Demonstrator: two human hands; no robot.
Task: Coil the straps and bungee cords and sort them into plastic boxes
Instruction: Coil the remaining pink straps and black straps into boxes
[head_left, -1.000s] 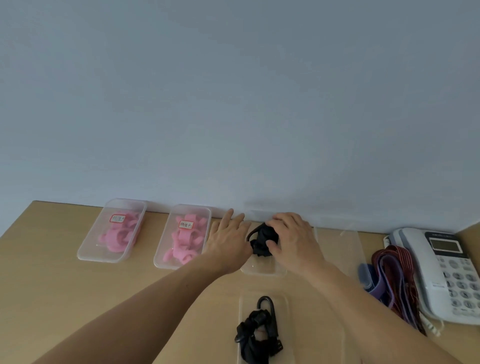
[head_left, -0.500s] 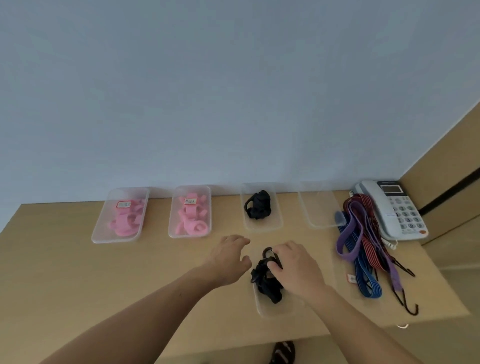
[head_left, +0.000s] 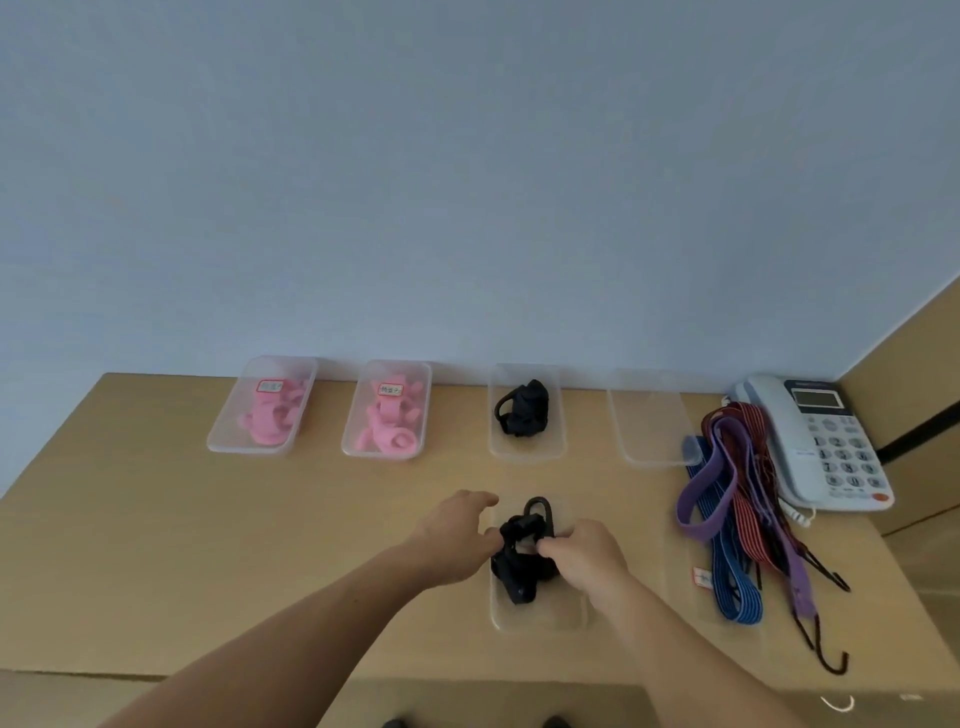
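A coiled black bungee cord (head_left: 521, 561) with a hook lies in a clear plastic box (head_left: 540, 613) near the table's front edge. My right hand (head_left: 587, 558) grips the coil from the right. My left hand (head_left: 457, 535) holds it from the left with thumb and fingers. Another coiled black cord (head_left: 523, 415) sits in a clear box (head_left: 525, 449) at the back. Loose purple, blue and red straps and bungee cords (head_left: 737, 499) lie in a heap at the right.
Two clear boxes of pink straps (head_left: 267, 415) (head_left: 389, 426) stand at the back left. An empty clear box (head_left: 652, 431) sits at the back right beside a white telephone (head_left: 821, 441). A wall rises right behind the table (head_left: 208, 545).
My hands left the back box, where a black coil now lies, and came to the front box. They now hold the second black coil there. The camera view pulled back.
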